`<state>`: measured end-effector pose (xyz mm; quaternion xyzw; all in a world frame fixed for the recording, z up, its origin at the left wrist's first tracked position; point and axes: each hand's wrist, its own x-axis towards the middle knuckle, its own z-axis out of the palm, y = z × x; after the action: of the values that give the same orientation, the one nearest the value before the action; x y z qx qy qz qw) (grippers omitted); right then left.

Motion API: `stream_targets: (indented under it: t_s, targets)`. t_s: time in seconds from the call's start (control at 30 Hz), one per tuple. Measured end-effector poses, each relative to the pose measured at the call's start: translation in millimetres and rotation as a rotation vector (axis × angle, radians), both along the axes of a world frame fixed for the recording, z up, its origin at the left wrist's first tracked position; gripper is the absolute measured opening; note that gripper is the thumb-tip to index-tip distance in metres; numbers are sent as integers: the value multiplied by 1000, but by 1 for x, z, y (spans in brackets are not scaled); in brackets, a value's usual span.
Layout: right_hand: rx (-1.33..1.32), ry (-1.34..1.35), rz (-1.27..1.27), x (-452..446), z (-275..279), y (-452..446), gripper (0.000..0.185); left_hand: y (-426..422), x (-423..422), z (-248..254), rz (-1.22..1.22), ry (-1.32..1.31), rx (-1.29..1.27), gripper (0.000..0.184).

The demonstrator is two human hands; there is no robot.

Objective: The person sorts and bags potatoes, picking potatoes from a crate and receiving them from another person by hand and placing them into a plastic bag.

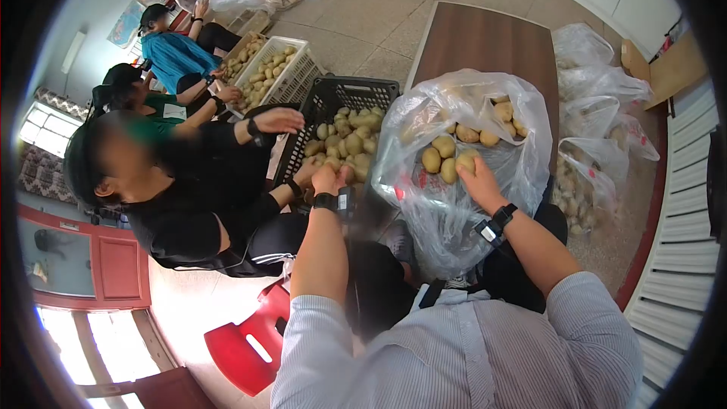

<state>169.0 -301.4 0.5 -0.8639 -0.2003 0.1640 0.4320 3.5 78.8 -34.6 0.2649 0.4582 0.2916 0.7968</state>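
A large clear plastic bag (409, 136) lies open over the end of a brown table (485, 38), with several potatoes (447, 153) inside. My right hand (481, 184) is in the bag's mouth, its fingers wrapped round a potato. To the left stands a black crate (356, 88) holding many potatoes (352, 136). My left hand (327, 180) is at the crate's near edge, fingers closed; what it holds, if anything, is too small to make out. A co-worker's hand (305, 173) is right beside it.
The co-worker in black (197, 204) sits close on my left, another hand (279, 120) over the crate. Beyond are a white crate (299, 68) of potatoes and two more people. Filled bags (583, 167) stand right of the table; a red chair (242, 341) is at lower left.
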Motion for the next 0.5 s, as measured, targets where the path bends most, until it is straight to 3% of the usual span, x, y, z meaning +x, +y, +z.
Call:
stream_targets:
  t_s: [0.13, 0.2, 0.27, 0.3, 0.33, 0.37, 0.43, 0.5]
  targets:
    - [130, 107, 20, -3, 6, 8, 56, 5, 2, -8, -130, -1, 1, 15]
    - [143, 168, 19, -8, 10, 15, 55, -22, 8, 33, -173, 35, -6, 8]
    - [169, 187, 20, -18, 16, 25, 53, -39, 9, 58, -394, 25, 48, 11]
    - [210, 214, 37, -24, 17, 31, 52, -44, 9, 73, -538, 58, 17, 18]
    - [215, 218, 56, -29, 27, 38, 52, -70, 17, 94, -435, 89, 47, 22]
    - [193, 240, 104, -36, 44, 41, 52, -63, 20, 62, -697, 194, 352, 34]
    - [172, 255, 148, -45, 58, 52, 52, -95, 22, 110, -800, 218, 339, 50]
    - [249, 322, 219, -48, 63, 63, 50, -116, 26, 138, -822, 242, 269, 54]
